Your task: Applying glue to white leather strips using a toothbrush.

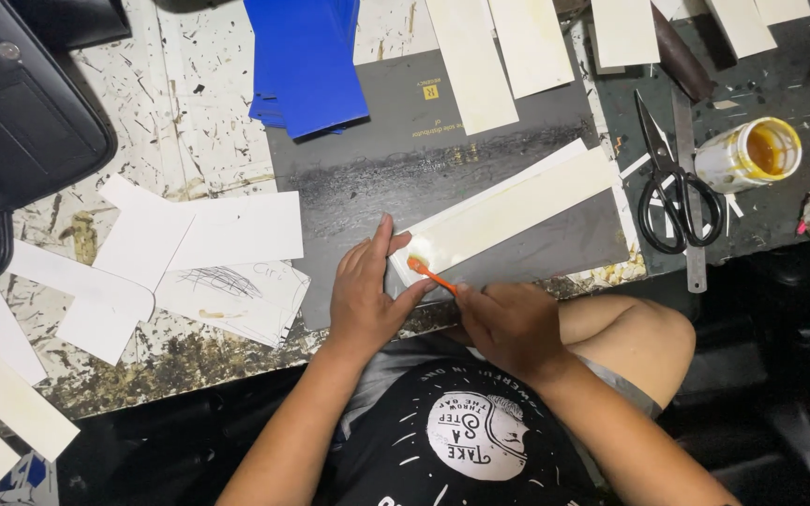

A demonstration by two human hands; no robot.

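Left hand (365, 295) is spread flat, fingers pinning the near end of the cream card strip (517, 208) so I can steady it while my right hand (510, 326) pinches the orange brush (428, 274), dabbing glue just beside those fingertips.

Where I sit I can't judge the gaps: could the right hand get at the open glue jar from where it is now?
Probably yes. The right hand holds an orange brush on the cream strip. The glue jar stands open on its far right, past the black scissors, which lie flat, so nothing tall blocks the way.
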